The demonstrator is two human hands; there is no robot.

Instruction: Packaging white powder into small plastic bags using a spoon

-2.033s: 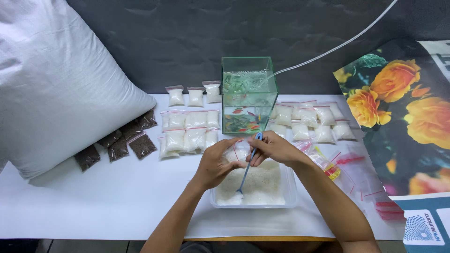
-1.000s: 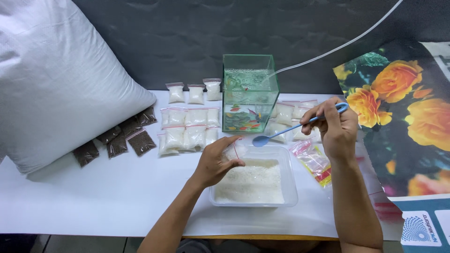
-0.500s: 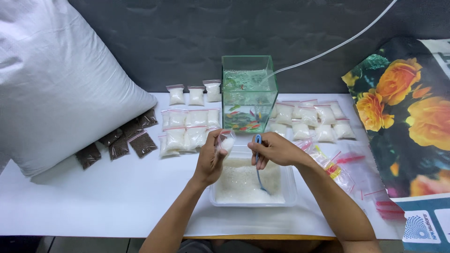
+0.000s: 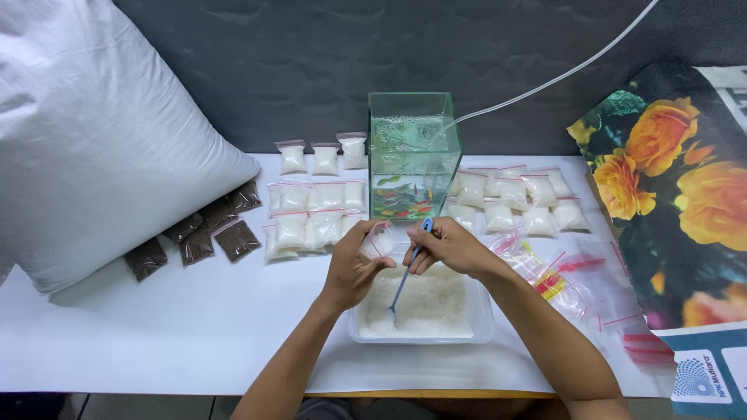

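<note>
At the lower middle of the frame, the left hand (image 4: 352,268) pinches 1 small clear bag (image 4: 379,242) above the tray (image 4: 482,330); to its right, the right hand (image 4: 450,247) grips a blue spoon (image 4: 406,276) dipped in white grains (image 4: 428,303). Scooping looks underway; lifting level toward the bag's mouth seems next.

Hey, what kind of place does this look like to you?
Probably a small home or shop packing station for aquarium supplies. A white table holds rows of small filled bags, a little glass fish tank and a tray of white grains, which the right hand scoops with a blue spoon.
</note>
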